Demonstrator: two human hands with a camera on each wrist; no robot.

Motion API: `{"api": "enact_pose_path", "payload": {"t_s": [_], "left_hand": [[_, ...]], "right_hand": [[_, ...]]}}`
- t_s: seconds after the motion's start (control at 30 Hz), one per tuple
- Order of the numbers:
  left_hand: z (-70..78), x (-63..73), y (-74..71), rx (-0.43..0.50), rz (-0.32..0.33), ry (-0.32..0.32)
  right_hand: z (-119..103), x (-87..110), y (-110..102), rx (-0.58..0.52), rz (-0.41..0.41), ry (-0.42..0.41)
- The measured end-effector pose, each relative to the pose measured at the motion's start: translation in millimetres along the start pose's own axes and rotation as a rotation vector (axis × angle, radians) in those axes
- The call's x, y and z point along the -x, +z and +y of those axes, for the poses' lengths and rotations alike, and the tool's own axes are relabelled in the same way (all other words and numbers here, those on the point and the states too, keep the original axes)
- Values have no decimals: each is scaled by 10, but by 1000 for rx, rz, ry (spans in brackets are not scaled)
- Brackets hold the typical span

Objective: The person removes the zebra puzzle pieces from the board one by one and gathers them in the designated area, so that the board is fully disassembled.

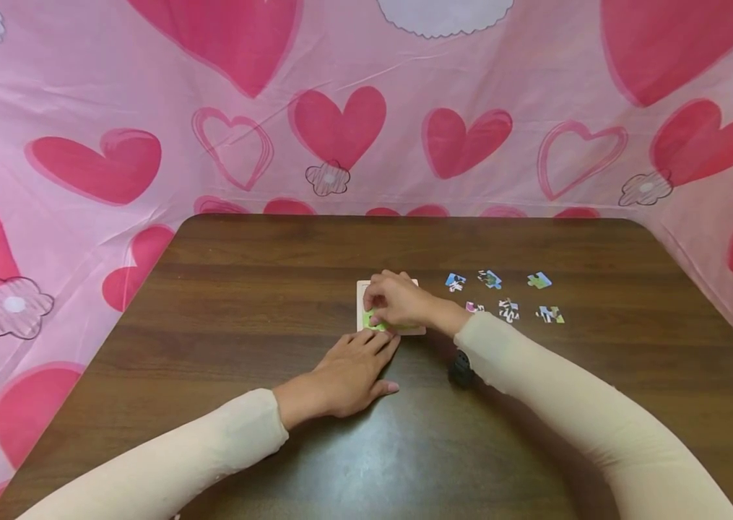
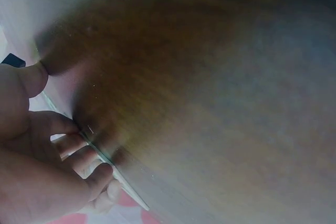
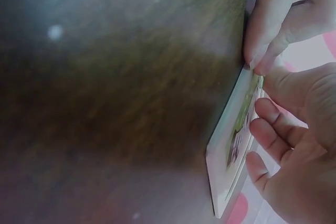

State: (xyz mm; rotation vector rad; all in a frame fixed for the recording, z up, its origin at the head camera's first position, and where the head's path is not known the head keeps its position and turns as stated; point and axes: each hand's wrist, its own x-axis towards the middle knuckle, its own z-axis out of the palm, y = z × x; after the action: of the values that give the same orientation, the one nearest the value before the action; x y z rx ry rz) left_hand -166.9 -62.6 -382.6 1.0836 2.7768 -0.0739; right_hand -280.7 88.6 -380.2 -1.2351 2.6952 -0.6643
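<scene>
A small pale puzzle tray (image 1: pixel 360 295) lies on the table, partly covered by both hands. Inside its near left part is a green puzzle piece (image 1: pixel 367 316). My right hand (image 1: pixel 398 300) bends over the tray, its thumb and curled fingers holding that piece low against the tray; the fingertips partly hide it. My left hand (image 1: pixel 353 372) lies palm down, fingers extended to touch the near edge of the tray, the thumb spread away. In the right wrist view, the tray (image 3: pixel 212 166) shows a green printed area beneath the right fingers.
To the tray's right, loose puzzle pieces lie in two rough rows, among them a blue-and-green piece (image 1: pixel 539 280) and a striped piece (image 1: pixel 508 310). A black device (image 1: pixel 460 370) sits at the right wrist. Behind the brown table (image 1: pixel 243 245) hangs a pink heart-print cloth (image 1: pixel 398 72).
</scene>
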Motion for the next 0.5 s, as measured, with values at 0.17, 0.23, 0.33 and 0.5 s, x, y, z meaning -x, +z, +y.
{"api": "enact_pose_path", "payload": {"t_s": [0.17, 0.23, 0.33, 0.5], "left_hand": [[-10, 2, 10, 2, 3, 1], [-14, 4, 16, 3, 10, 4], [-14, 4, 12, 1, 17, 6], [-13, -1, 16, -1, 17, 5]], "right_hand": [[-9, -23, -10, 10, -40, 18], [-14, -35, -15, 4, -46, 16], [-16, -48, -22, -7, -50, 12], [-1, -47, -29, -37, -57, 3]]}}
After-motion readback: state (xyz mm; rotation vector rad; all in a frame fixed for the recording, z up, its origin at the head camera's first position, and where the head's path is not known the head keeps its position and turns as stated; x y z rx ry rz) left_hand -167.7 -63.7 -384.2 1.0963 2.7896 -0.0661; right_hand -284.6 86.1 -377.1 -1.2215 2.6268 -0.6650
